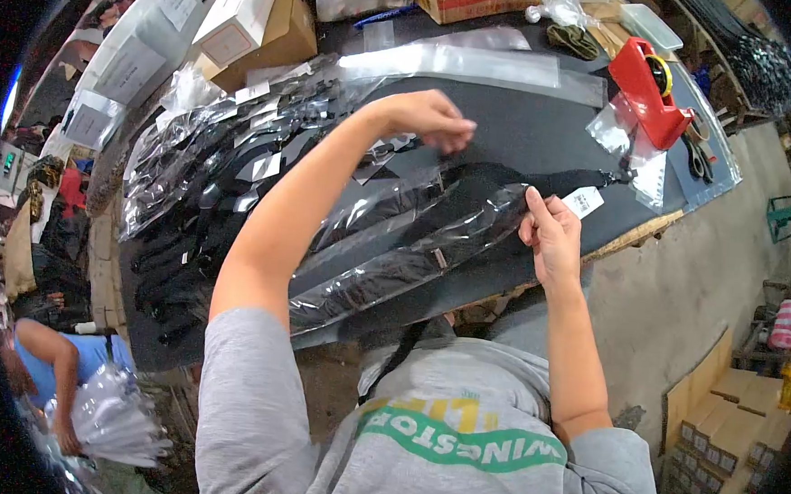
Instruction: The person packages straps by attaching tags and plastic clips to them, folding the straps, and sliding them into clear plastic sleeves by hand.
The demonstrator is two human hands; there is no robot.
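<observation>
My right hand [555, 234] is closed, thumb and fingers pinching the end of a long clear plastic bag [422, 258] with something long and black inside. A white tag [583, 201] shows just beside those fingers. My left hand [432, 121] is raised over the table, its fingers curled and smeared by motion; whether it holds anything is unclear. Beyond the bag, a slim black item [545, 177] stretches to the right, uncovered at that end. Left of my hands lies a heap of similar black items in clear plastic [238, 160] with white tags.
A red tape dispenser [647, 95] stands at the table's right, near black scissors [698, 159]. Flat clear sleeves [452, 65] lie along the back. Cardboard boxes [277, 36] stand behind the heap. At lower left another person [67, 363] handles a white plastic bundle.
</observation>
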